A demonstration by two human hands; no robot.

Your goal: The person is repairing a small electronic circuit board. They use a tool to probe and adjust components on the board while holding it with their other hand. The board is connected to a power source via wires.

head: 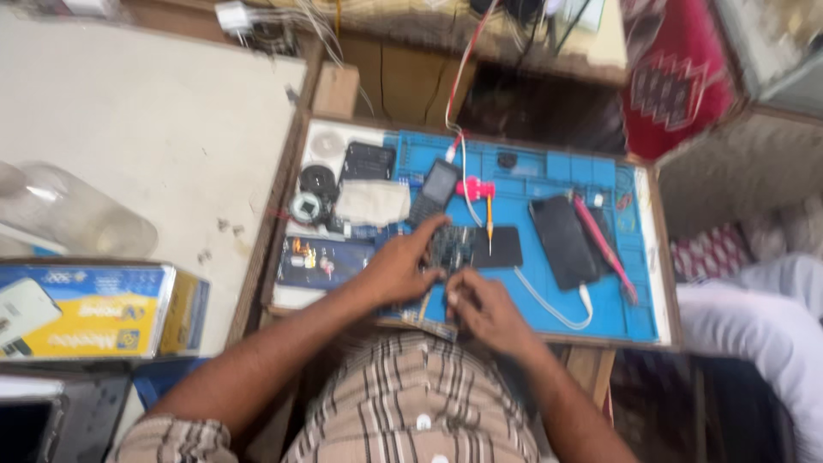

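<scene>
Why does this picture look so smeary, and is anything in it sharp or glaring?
Head view: the whole frame is motion-blurred, so the left hand, the right hand and the circuit board between them lack fine detail; the blue work mat is evenly lit with no strong glare; the clear plastic bottle at the left looks washed out; the edges look stretched.
</scene>
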